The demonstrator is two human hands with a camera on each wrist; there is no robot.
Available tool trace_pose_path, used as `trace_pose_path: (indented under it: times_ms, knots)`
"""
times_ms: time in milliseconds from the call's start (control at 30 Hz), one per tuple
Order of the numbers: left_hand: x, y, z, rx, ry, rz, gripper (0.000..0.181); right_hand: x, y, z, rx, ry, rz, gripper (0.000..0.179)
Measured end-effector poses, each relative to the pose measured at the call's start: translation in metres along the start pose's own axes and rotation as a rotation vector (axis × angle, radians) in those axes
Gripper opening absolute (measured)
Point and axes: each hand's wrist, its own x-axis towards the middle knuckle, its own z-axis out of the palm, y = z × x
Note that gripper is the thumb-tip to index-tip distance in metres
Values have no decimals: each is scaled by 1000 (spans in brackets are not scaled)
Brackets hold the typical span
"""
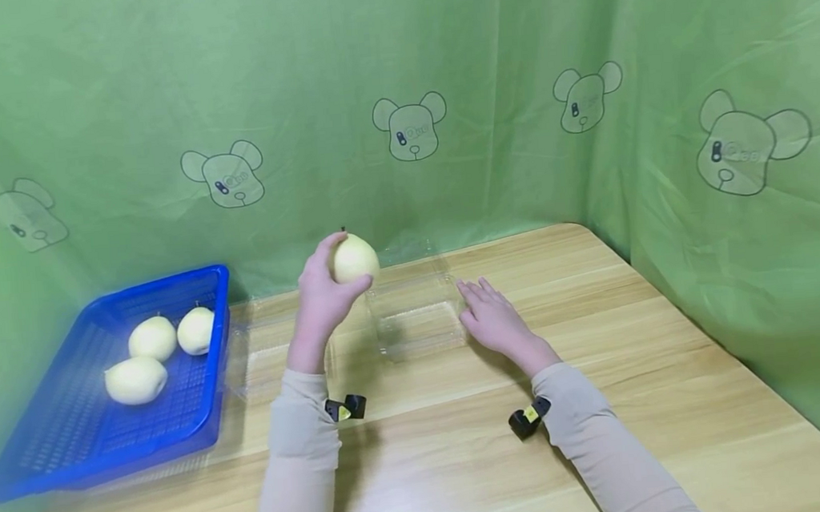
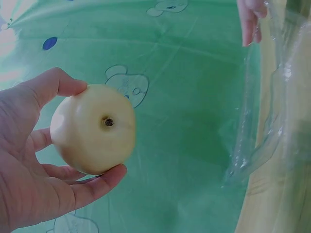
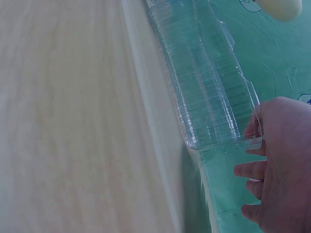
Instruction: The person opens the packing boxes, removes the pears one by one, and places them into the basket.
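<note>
A pale yellow pear (image 1: 356,259) is held up by my left hand (image 1: 325,291), thumb and fingers curled around its sides. Its dark stem end (image 2: 109,122) faces the camera in the left wrist view. Beneath and right of it, a clear plastic container (image 1: 419,328) stands on the table with its lid raised at the back. My right hand (image 1: 496,318) is at the container's right edge, fingers mostly straight. In the right wrist view, the fingertips (image 3: 251,170) lie beside the transparent corner, and one finger touches its rim.
A blue plastic basket (image 1: 221,319) at the left contains several pears (image 1: 152,339). Between it and my left arm is another clear container (image 1: 266,356). Green curtain (image 1: 311,95) surrounds the back and sides of the wooden table (image 1: 455,461).
</note>
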Motion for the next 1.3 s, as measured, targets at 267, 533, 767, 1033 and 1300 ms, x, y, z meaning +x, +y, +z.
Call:
trace_pose_path:
  times_ms: [267, 533, 767, 1033, 1300]
  knots:
    - [-2, -1, -22, -15, 73, -12, 76, 0, 1, 1, 4, -8, 2, 59]
    - [-4, -4, -39, -20, 109, -52, 75, 1, 1, 1, 1, -17, 0, 59]
    - [-4, -8, -53, -3, 153, -73, 74, 2, 1, 0, -1, -9, -10, 59]
    - [-7, -14, -69, 21, 211, -45, 72, 1, -1, -1, 8, -11, -7, 58]
    - [-13, -24, -94, 33, 259, -83, 73, 2, -1, -1, 16, -16, -4, 59]
